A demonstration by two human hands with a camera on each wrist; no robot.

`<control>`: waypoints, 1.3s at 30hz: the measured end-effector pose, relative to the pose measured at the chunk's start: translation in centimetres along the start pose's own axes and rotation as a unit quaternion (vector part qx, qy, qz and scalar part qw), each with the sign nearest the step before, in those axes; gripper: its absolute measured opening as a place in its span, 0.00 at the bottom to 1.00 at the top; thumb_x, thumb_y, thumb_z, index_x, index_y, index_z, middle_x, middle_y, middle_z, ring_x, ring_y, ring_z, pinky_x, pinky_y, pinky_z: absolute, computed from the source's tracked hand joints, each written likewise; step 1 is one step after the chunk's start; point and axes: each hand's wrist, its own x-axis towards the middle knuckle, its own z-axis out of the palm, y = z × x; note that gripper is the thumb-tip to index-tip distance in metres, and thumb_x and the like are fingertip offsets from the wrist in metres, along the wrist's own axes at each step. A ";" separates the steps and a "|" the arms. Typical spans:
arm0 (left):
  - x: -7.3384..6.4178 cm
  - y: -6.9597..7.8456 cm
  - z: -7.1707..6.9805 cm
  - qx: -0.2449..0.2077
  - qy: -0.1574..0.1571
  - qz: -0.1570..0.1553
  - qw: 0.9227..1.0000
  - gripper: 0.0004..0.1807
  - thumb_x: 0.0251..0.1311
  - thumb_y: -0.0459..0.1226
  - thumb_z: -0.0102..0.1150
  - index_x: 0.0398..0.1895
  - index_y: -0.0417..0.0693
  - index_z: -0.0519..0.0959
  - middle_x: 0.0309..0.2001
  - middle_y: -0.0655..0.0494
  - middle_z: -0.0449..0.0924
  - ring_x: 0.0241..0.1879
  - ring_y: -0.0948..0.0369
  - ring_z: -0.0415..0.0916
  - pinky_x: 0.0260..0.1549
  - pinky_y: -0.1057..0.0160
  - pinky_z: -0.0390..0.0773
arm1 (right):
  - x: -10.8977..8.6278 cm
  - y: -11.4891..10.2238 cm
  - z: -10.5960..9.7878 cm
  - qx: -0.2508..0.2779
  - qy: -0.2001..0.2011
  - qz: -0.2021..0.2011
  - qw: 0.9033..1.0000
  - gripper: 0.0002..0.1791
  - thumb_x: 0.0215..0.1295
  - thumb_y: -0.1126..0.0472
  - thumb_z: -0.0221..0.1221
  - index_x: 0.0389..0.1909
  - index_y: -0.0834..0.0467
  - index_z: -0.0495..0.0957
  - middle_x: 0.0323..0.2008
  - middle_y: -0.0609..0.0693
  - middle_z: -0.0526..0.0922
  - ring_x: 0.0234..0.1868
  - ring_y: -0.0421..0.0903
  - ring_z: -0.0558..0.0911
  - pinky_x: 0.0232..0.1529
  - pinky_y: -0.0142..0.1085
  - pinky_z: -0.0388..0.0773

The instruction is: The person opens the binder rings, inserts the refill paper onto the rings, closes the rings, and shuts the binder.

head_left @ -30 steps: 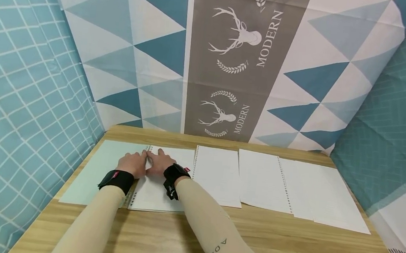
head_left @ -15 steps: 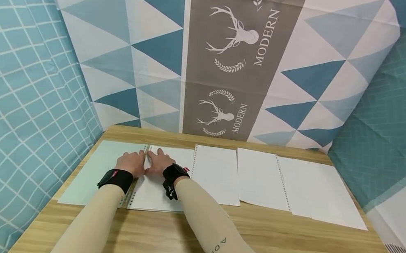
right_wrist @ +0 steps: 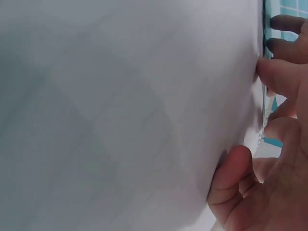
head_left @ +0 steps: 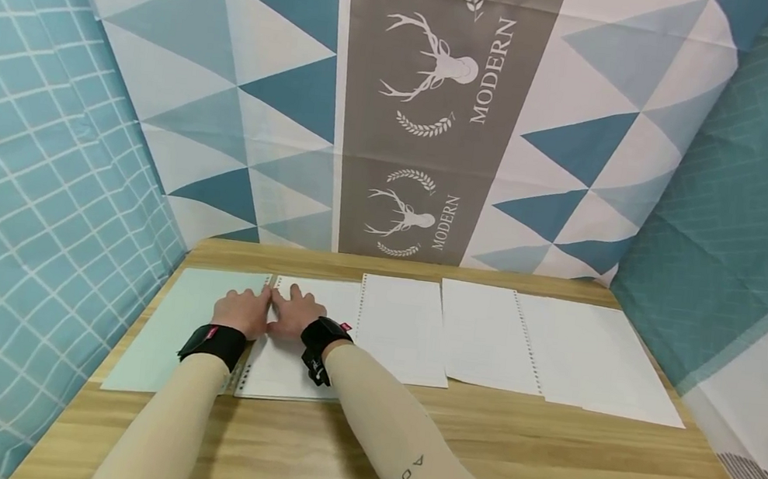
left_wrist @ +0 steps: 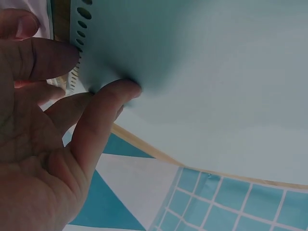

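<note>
A pale green sheet with holes punched along its right edge, perhaps a notebook cover (head_left: 155, 344), lies flat at the left of the table. Beside it is a stack of white punched paper (head_left: 278, 377). My left hand (head_left: 241, 313) presses bent fingertips on the green cover near its holes. The left wrist view shows its thumb (left_wrist: 53, 60) right at the punched edge. On the paper stack, my right hand (head_left: 296, 314) rests close to the left hand, thumb (right_wrist: 233, 168) on the white sheet and fingertips along its punched edge. The hands nearly meet at the seam.
Further white punched sheets (head_left: 402, 335) continue rightward in a row, overlapping one another, with more paper (head_left: 486, 340) and sheets (head_left: 596, 363) at the right. The wooden table (head_left: 474, 452) ends at a patterned cloth backdrop (head_left: 279, 166). Blue-checked cloth (head_left: 44, 196) hangs at the left.
The head view has shifted slightly, so the scene sits a little further left. Both hands stay at the seam, with only tiny finger movement.
</note>
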 end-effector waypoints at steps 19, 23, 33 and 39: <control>0.1 0.0 1.5 0.016 0.034 -0.016 0.999 0.42 0.65 0.42 0.64 0.76 0.34 0.59 0.54 0.28 0.80 0.50 0.35 0.78 0.49 0.38 0.81 | 2.5 0.5 2.4 -0.033 -0.025 0.012 0.999 0.42 0.71 0.27 0.44 0.80 0.25 0.38 0.82 0.48 0.51 0.67 0.52 0.77 0.56 0.44 0.80; 0.1 0.3 1.3 0.028 0.066 -0.005 0.997 0.39 0.64 0.42 0.64 0.74 0.33 0.63 0.49 0.29 0.81 0.47 0.36 0.79 0.45 0.40 0.82 | 2.3 0.7 1.9 -0.042 -0.011 0.015 0.999 0.39 0.72 0.28 0.43 0.80 0.25 0.41 0.81 0.49 0.53 0.57 0.52 0.84 0.49 0.42 0.82; -0.1 0.4 0.9 0.049 0.099 0.000 0.994 0.34 0.62 0.40 0.65 0.67 0.29 0.69 0.42 0.30 0.83 0.41 0.38 0.80 0.40 0.42 0.84 | 1.7 0.6 1.1 -0.039 -0.003 0.005 0.999 0.36 0.75 0.31 0.42 0.80 0.25 0.43 0.81 0.52 0.54 0.48 0.53 0.85 0.44 0.42 0.82; -0.1 0.6 1.5 0.061 0.129 0.002 0.990 0.25 0.66 0.37 0.59 0.62 0.30 0.73 0.36 0.30 0.81 0.37 0.40 0.80 0.34 0.44 0.84 | 1.3 0.6 1.3 -0.036 0.007 0.022 0.999 0.34 0.76 0.32 0.43 0.79 0.24 0.47 0.79 0.50 0.57 0.54 0.53 0.83 0.48 0.43 0.82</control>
